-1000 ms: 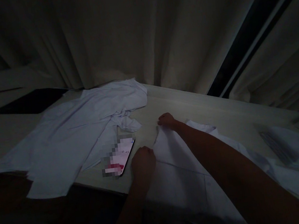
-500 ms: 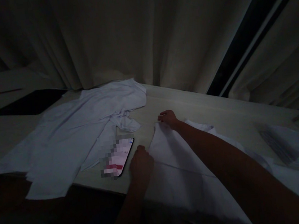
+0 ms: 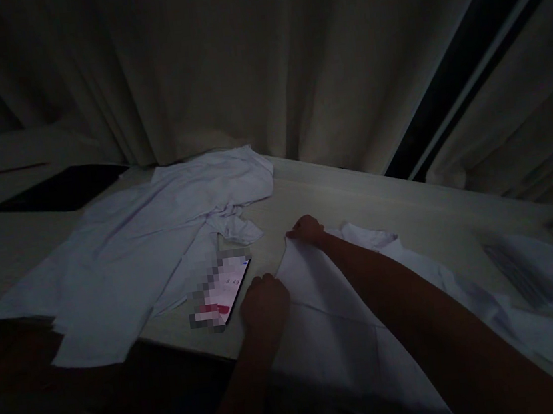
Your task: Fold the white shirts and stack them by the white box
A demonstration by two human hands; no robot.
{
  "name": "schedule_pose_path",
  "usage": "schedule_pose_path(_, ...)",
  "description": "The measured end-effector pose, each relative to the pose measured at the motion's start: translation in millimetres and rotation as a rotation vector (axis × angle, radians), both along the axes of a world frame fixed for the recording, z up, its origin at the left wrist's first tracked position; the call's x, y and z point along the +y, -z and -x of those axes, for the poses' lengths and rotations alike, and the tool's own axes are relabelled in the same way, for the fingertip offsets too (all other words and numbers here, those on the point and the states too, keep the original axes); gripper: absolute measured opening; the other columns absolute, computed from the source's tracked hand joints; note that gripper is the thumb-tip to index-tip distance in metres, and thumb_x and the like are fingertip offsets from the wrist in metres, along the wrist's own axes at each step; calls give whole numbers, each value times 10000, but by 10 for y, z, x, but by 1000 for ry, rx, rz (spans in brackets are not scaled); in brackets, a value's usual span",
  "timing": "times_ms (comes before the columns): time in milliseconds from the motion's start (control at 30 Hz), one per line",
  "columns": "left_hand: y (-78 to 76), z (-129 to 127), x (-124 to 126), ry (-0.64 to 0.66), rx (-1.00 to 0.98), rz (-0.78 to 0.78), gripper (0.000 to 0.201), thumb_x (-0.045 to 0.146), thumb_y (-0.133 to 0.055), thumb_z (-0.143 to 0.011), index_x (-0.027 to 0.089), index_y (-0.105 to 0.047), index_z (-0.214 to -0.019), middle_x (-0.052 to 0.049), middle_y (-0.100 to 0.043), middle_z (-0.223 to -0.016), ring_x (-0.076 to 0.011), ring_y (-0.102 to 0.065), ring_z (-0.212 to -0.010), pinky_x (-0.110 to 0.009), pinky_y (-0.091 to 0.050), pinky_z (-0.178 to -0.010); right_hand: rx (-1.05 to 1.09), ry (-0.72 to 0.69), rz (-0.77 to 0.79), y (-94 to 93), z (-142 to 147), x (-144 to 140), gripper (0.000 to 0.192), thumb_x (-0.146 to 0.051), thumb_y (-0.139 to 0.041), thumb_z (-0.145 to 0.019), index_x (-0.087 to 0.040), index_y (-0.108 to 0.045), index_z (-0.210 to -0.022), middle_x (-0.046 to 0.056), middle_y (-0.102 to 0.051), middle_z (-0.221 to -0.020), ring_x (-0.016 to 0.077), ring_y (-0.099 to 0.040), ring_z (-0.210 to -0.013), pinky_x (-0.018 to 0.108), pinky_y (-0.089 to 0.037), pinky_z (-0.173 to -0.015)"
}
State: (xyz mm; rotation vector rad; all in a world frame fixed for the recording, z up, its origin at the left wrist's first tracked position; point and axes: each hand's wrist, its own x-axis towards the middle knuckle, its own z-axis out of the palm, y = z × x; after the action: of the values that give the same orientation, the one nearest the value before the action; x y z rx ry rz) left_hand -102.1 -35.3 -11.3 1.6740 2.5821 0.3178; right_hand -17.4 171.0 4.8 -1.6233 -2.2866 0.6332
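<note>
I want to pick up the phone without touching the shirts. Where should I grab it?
Pinch the phone by its long edges near the bottom end, coming from the table front. Its upper end touches the spread shirt; the left hand sits right beside it.

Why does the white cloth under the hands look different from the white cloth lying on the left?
The cloth under the hands is gripped along its edge by the left hand and right hand; the cloth on the left lies untouched. The held one looks smooth and hangs over the table edge; the left one is spread out and bunched near the phone. Both are white.
</note>
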Motion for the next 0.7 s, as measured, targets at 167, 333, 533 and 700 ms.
schedule_pose_path(167, -91, -81, 26, 82, 48, -265, 244, 208, -390, -907, 136, -598, -1011, -129, -625, -976, -250, -605, -961, -367, -476, -828, 23, -8, -126, -2, 42, -153, 251, -439, -674, -813, -205, -704, -896, 83, -702, -986, 230, -598, -999, 365, -426, -883)
schedule_pose_path(333, 19, -222, 84, 524, -39, -317, 336, 196, -404, -922, 125, -576, -1202, -129, -594, -1284, -226, -502, -1251, -355, -394, -1056, 172, -74, -383, 12, -193, -306, 237, -184, -460, -912, -156, -660, -1035, 83, -684, -1024, 175, -600, -966, 299, -437, -897)
schedule_pose_path(533, 290, -299, 37, 473, 33, -191, 679, 488, -496, -886, 89, -386, -1424, -203, -319, -1536, -335, -284, -1426, -492, -262, -1150, -15, -521, -399, 183, -384, -512, 393, -153, -409, -931, -138, -554, -1295, 124, -589, -1311, 191, -515, -1223, 333, -369, -1048)
schedule_pose_path(700, 310, -342, -23, 389, 78, -181, 731, 568, -435, -885, 94, -374, -1437, -230, -296, -1538, -377, -230, -1438, -539, -209, -1153, -207, -557, -333, 266, -373, -507, 507, -386, -304, -1008, -195, -366, -1473, 87, -365, -1531, 268, -265, -1429, 485, -221, -1145)
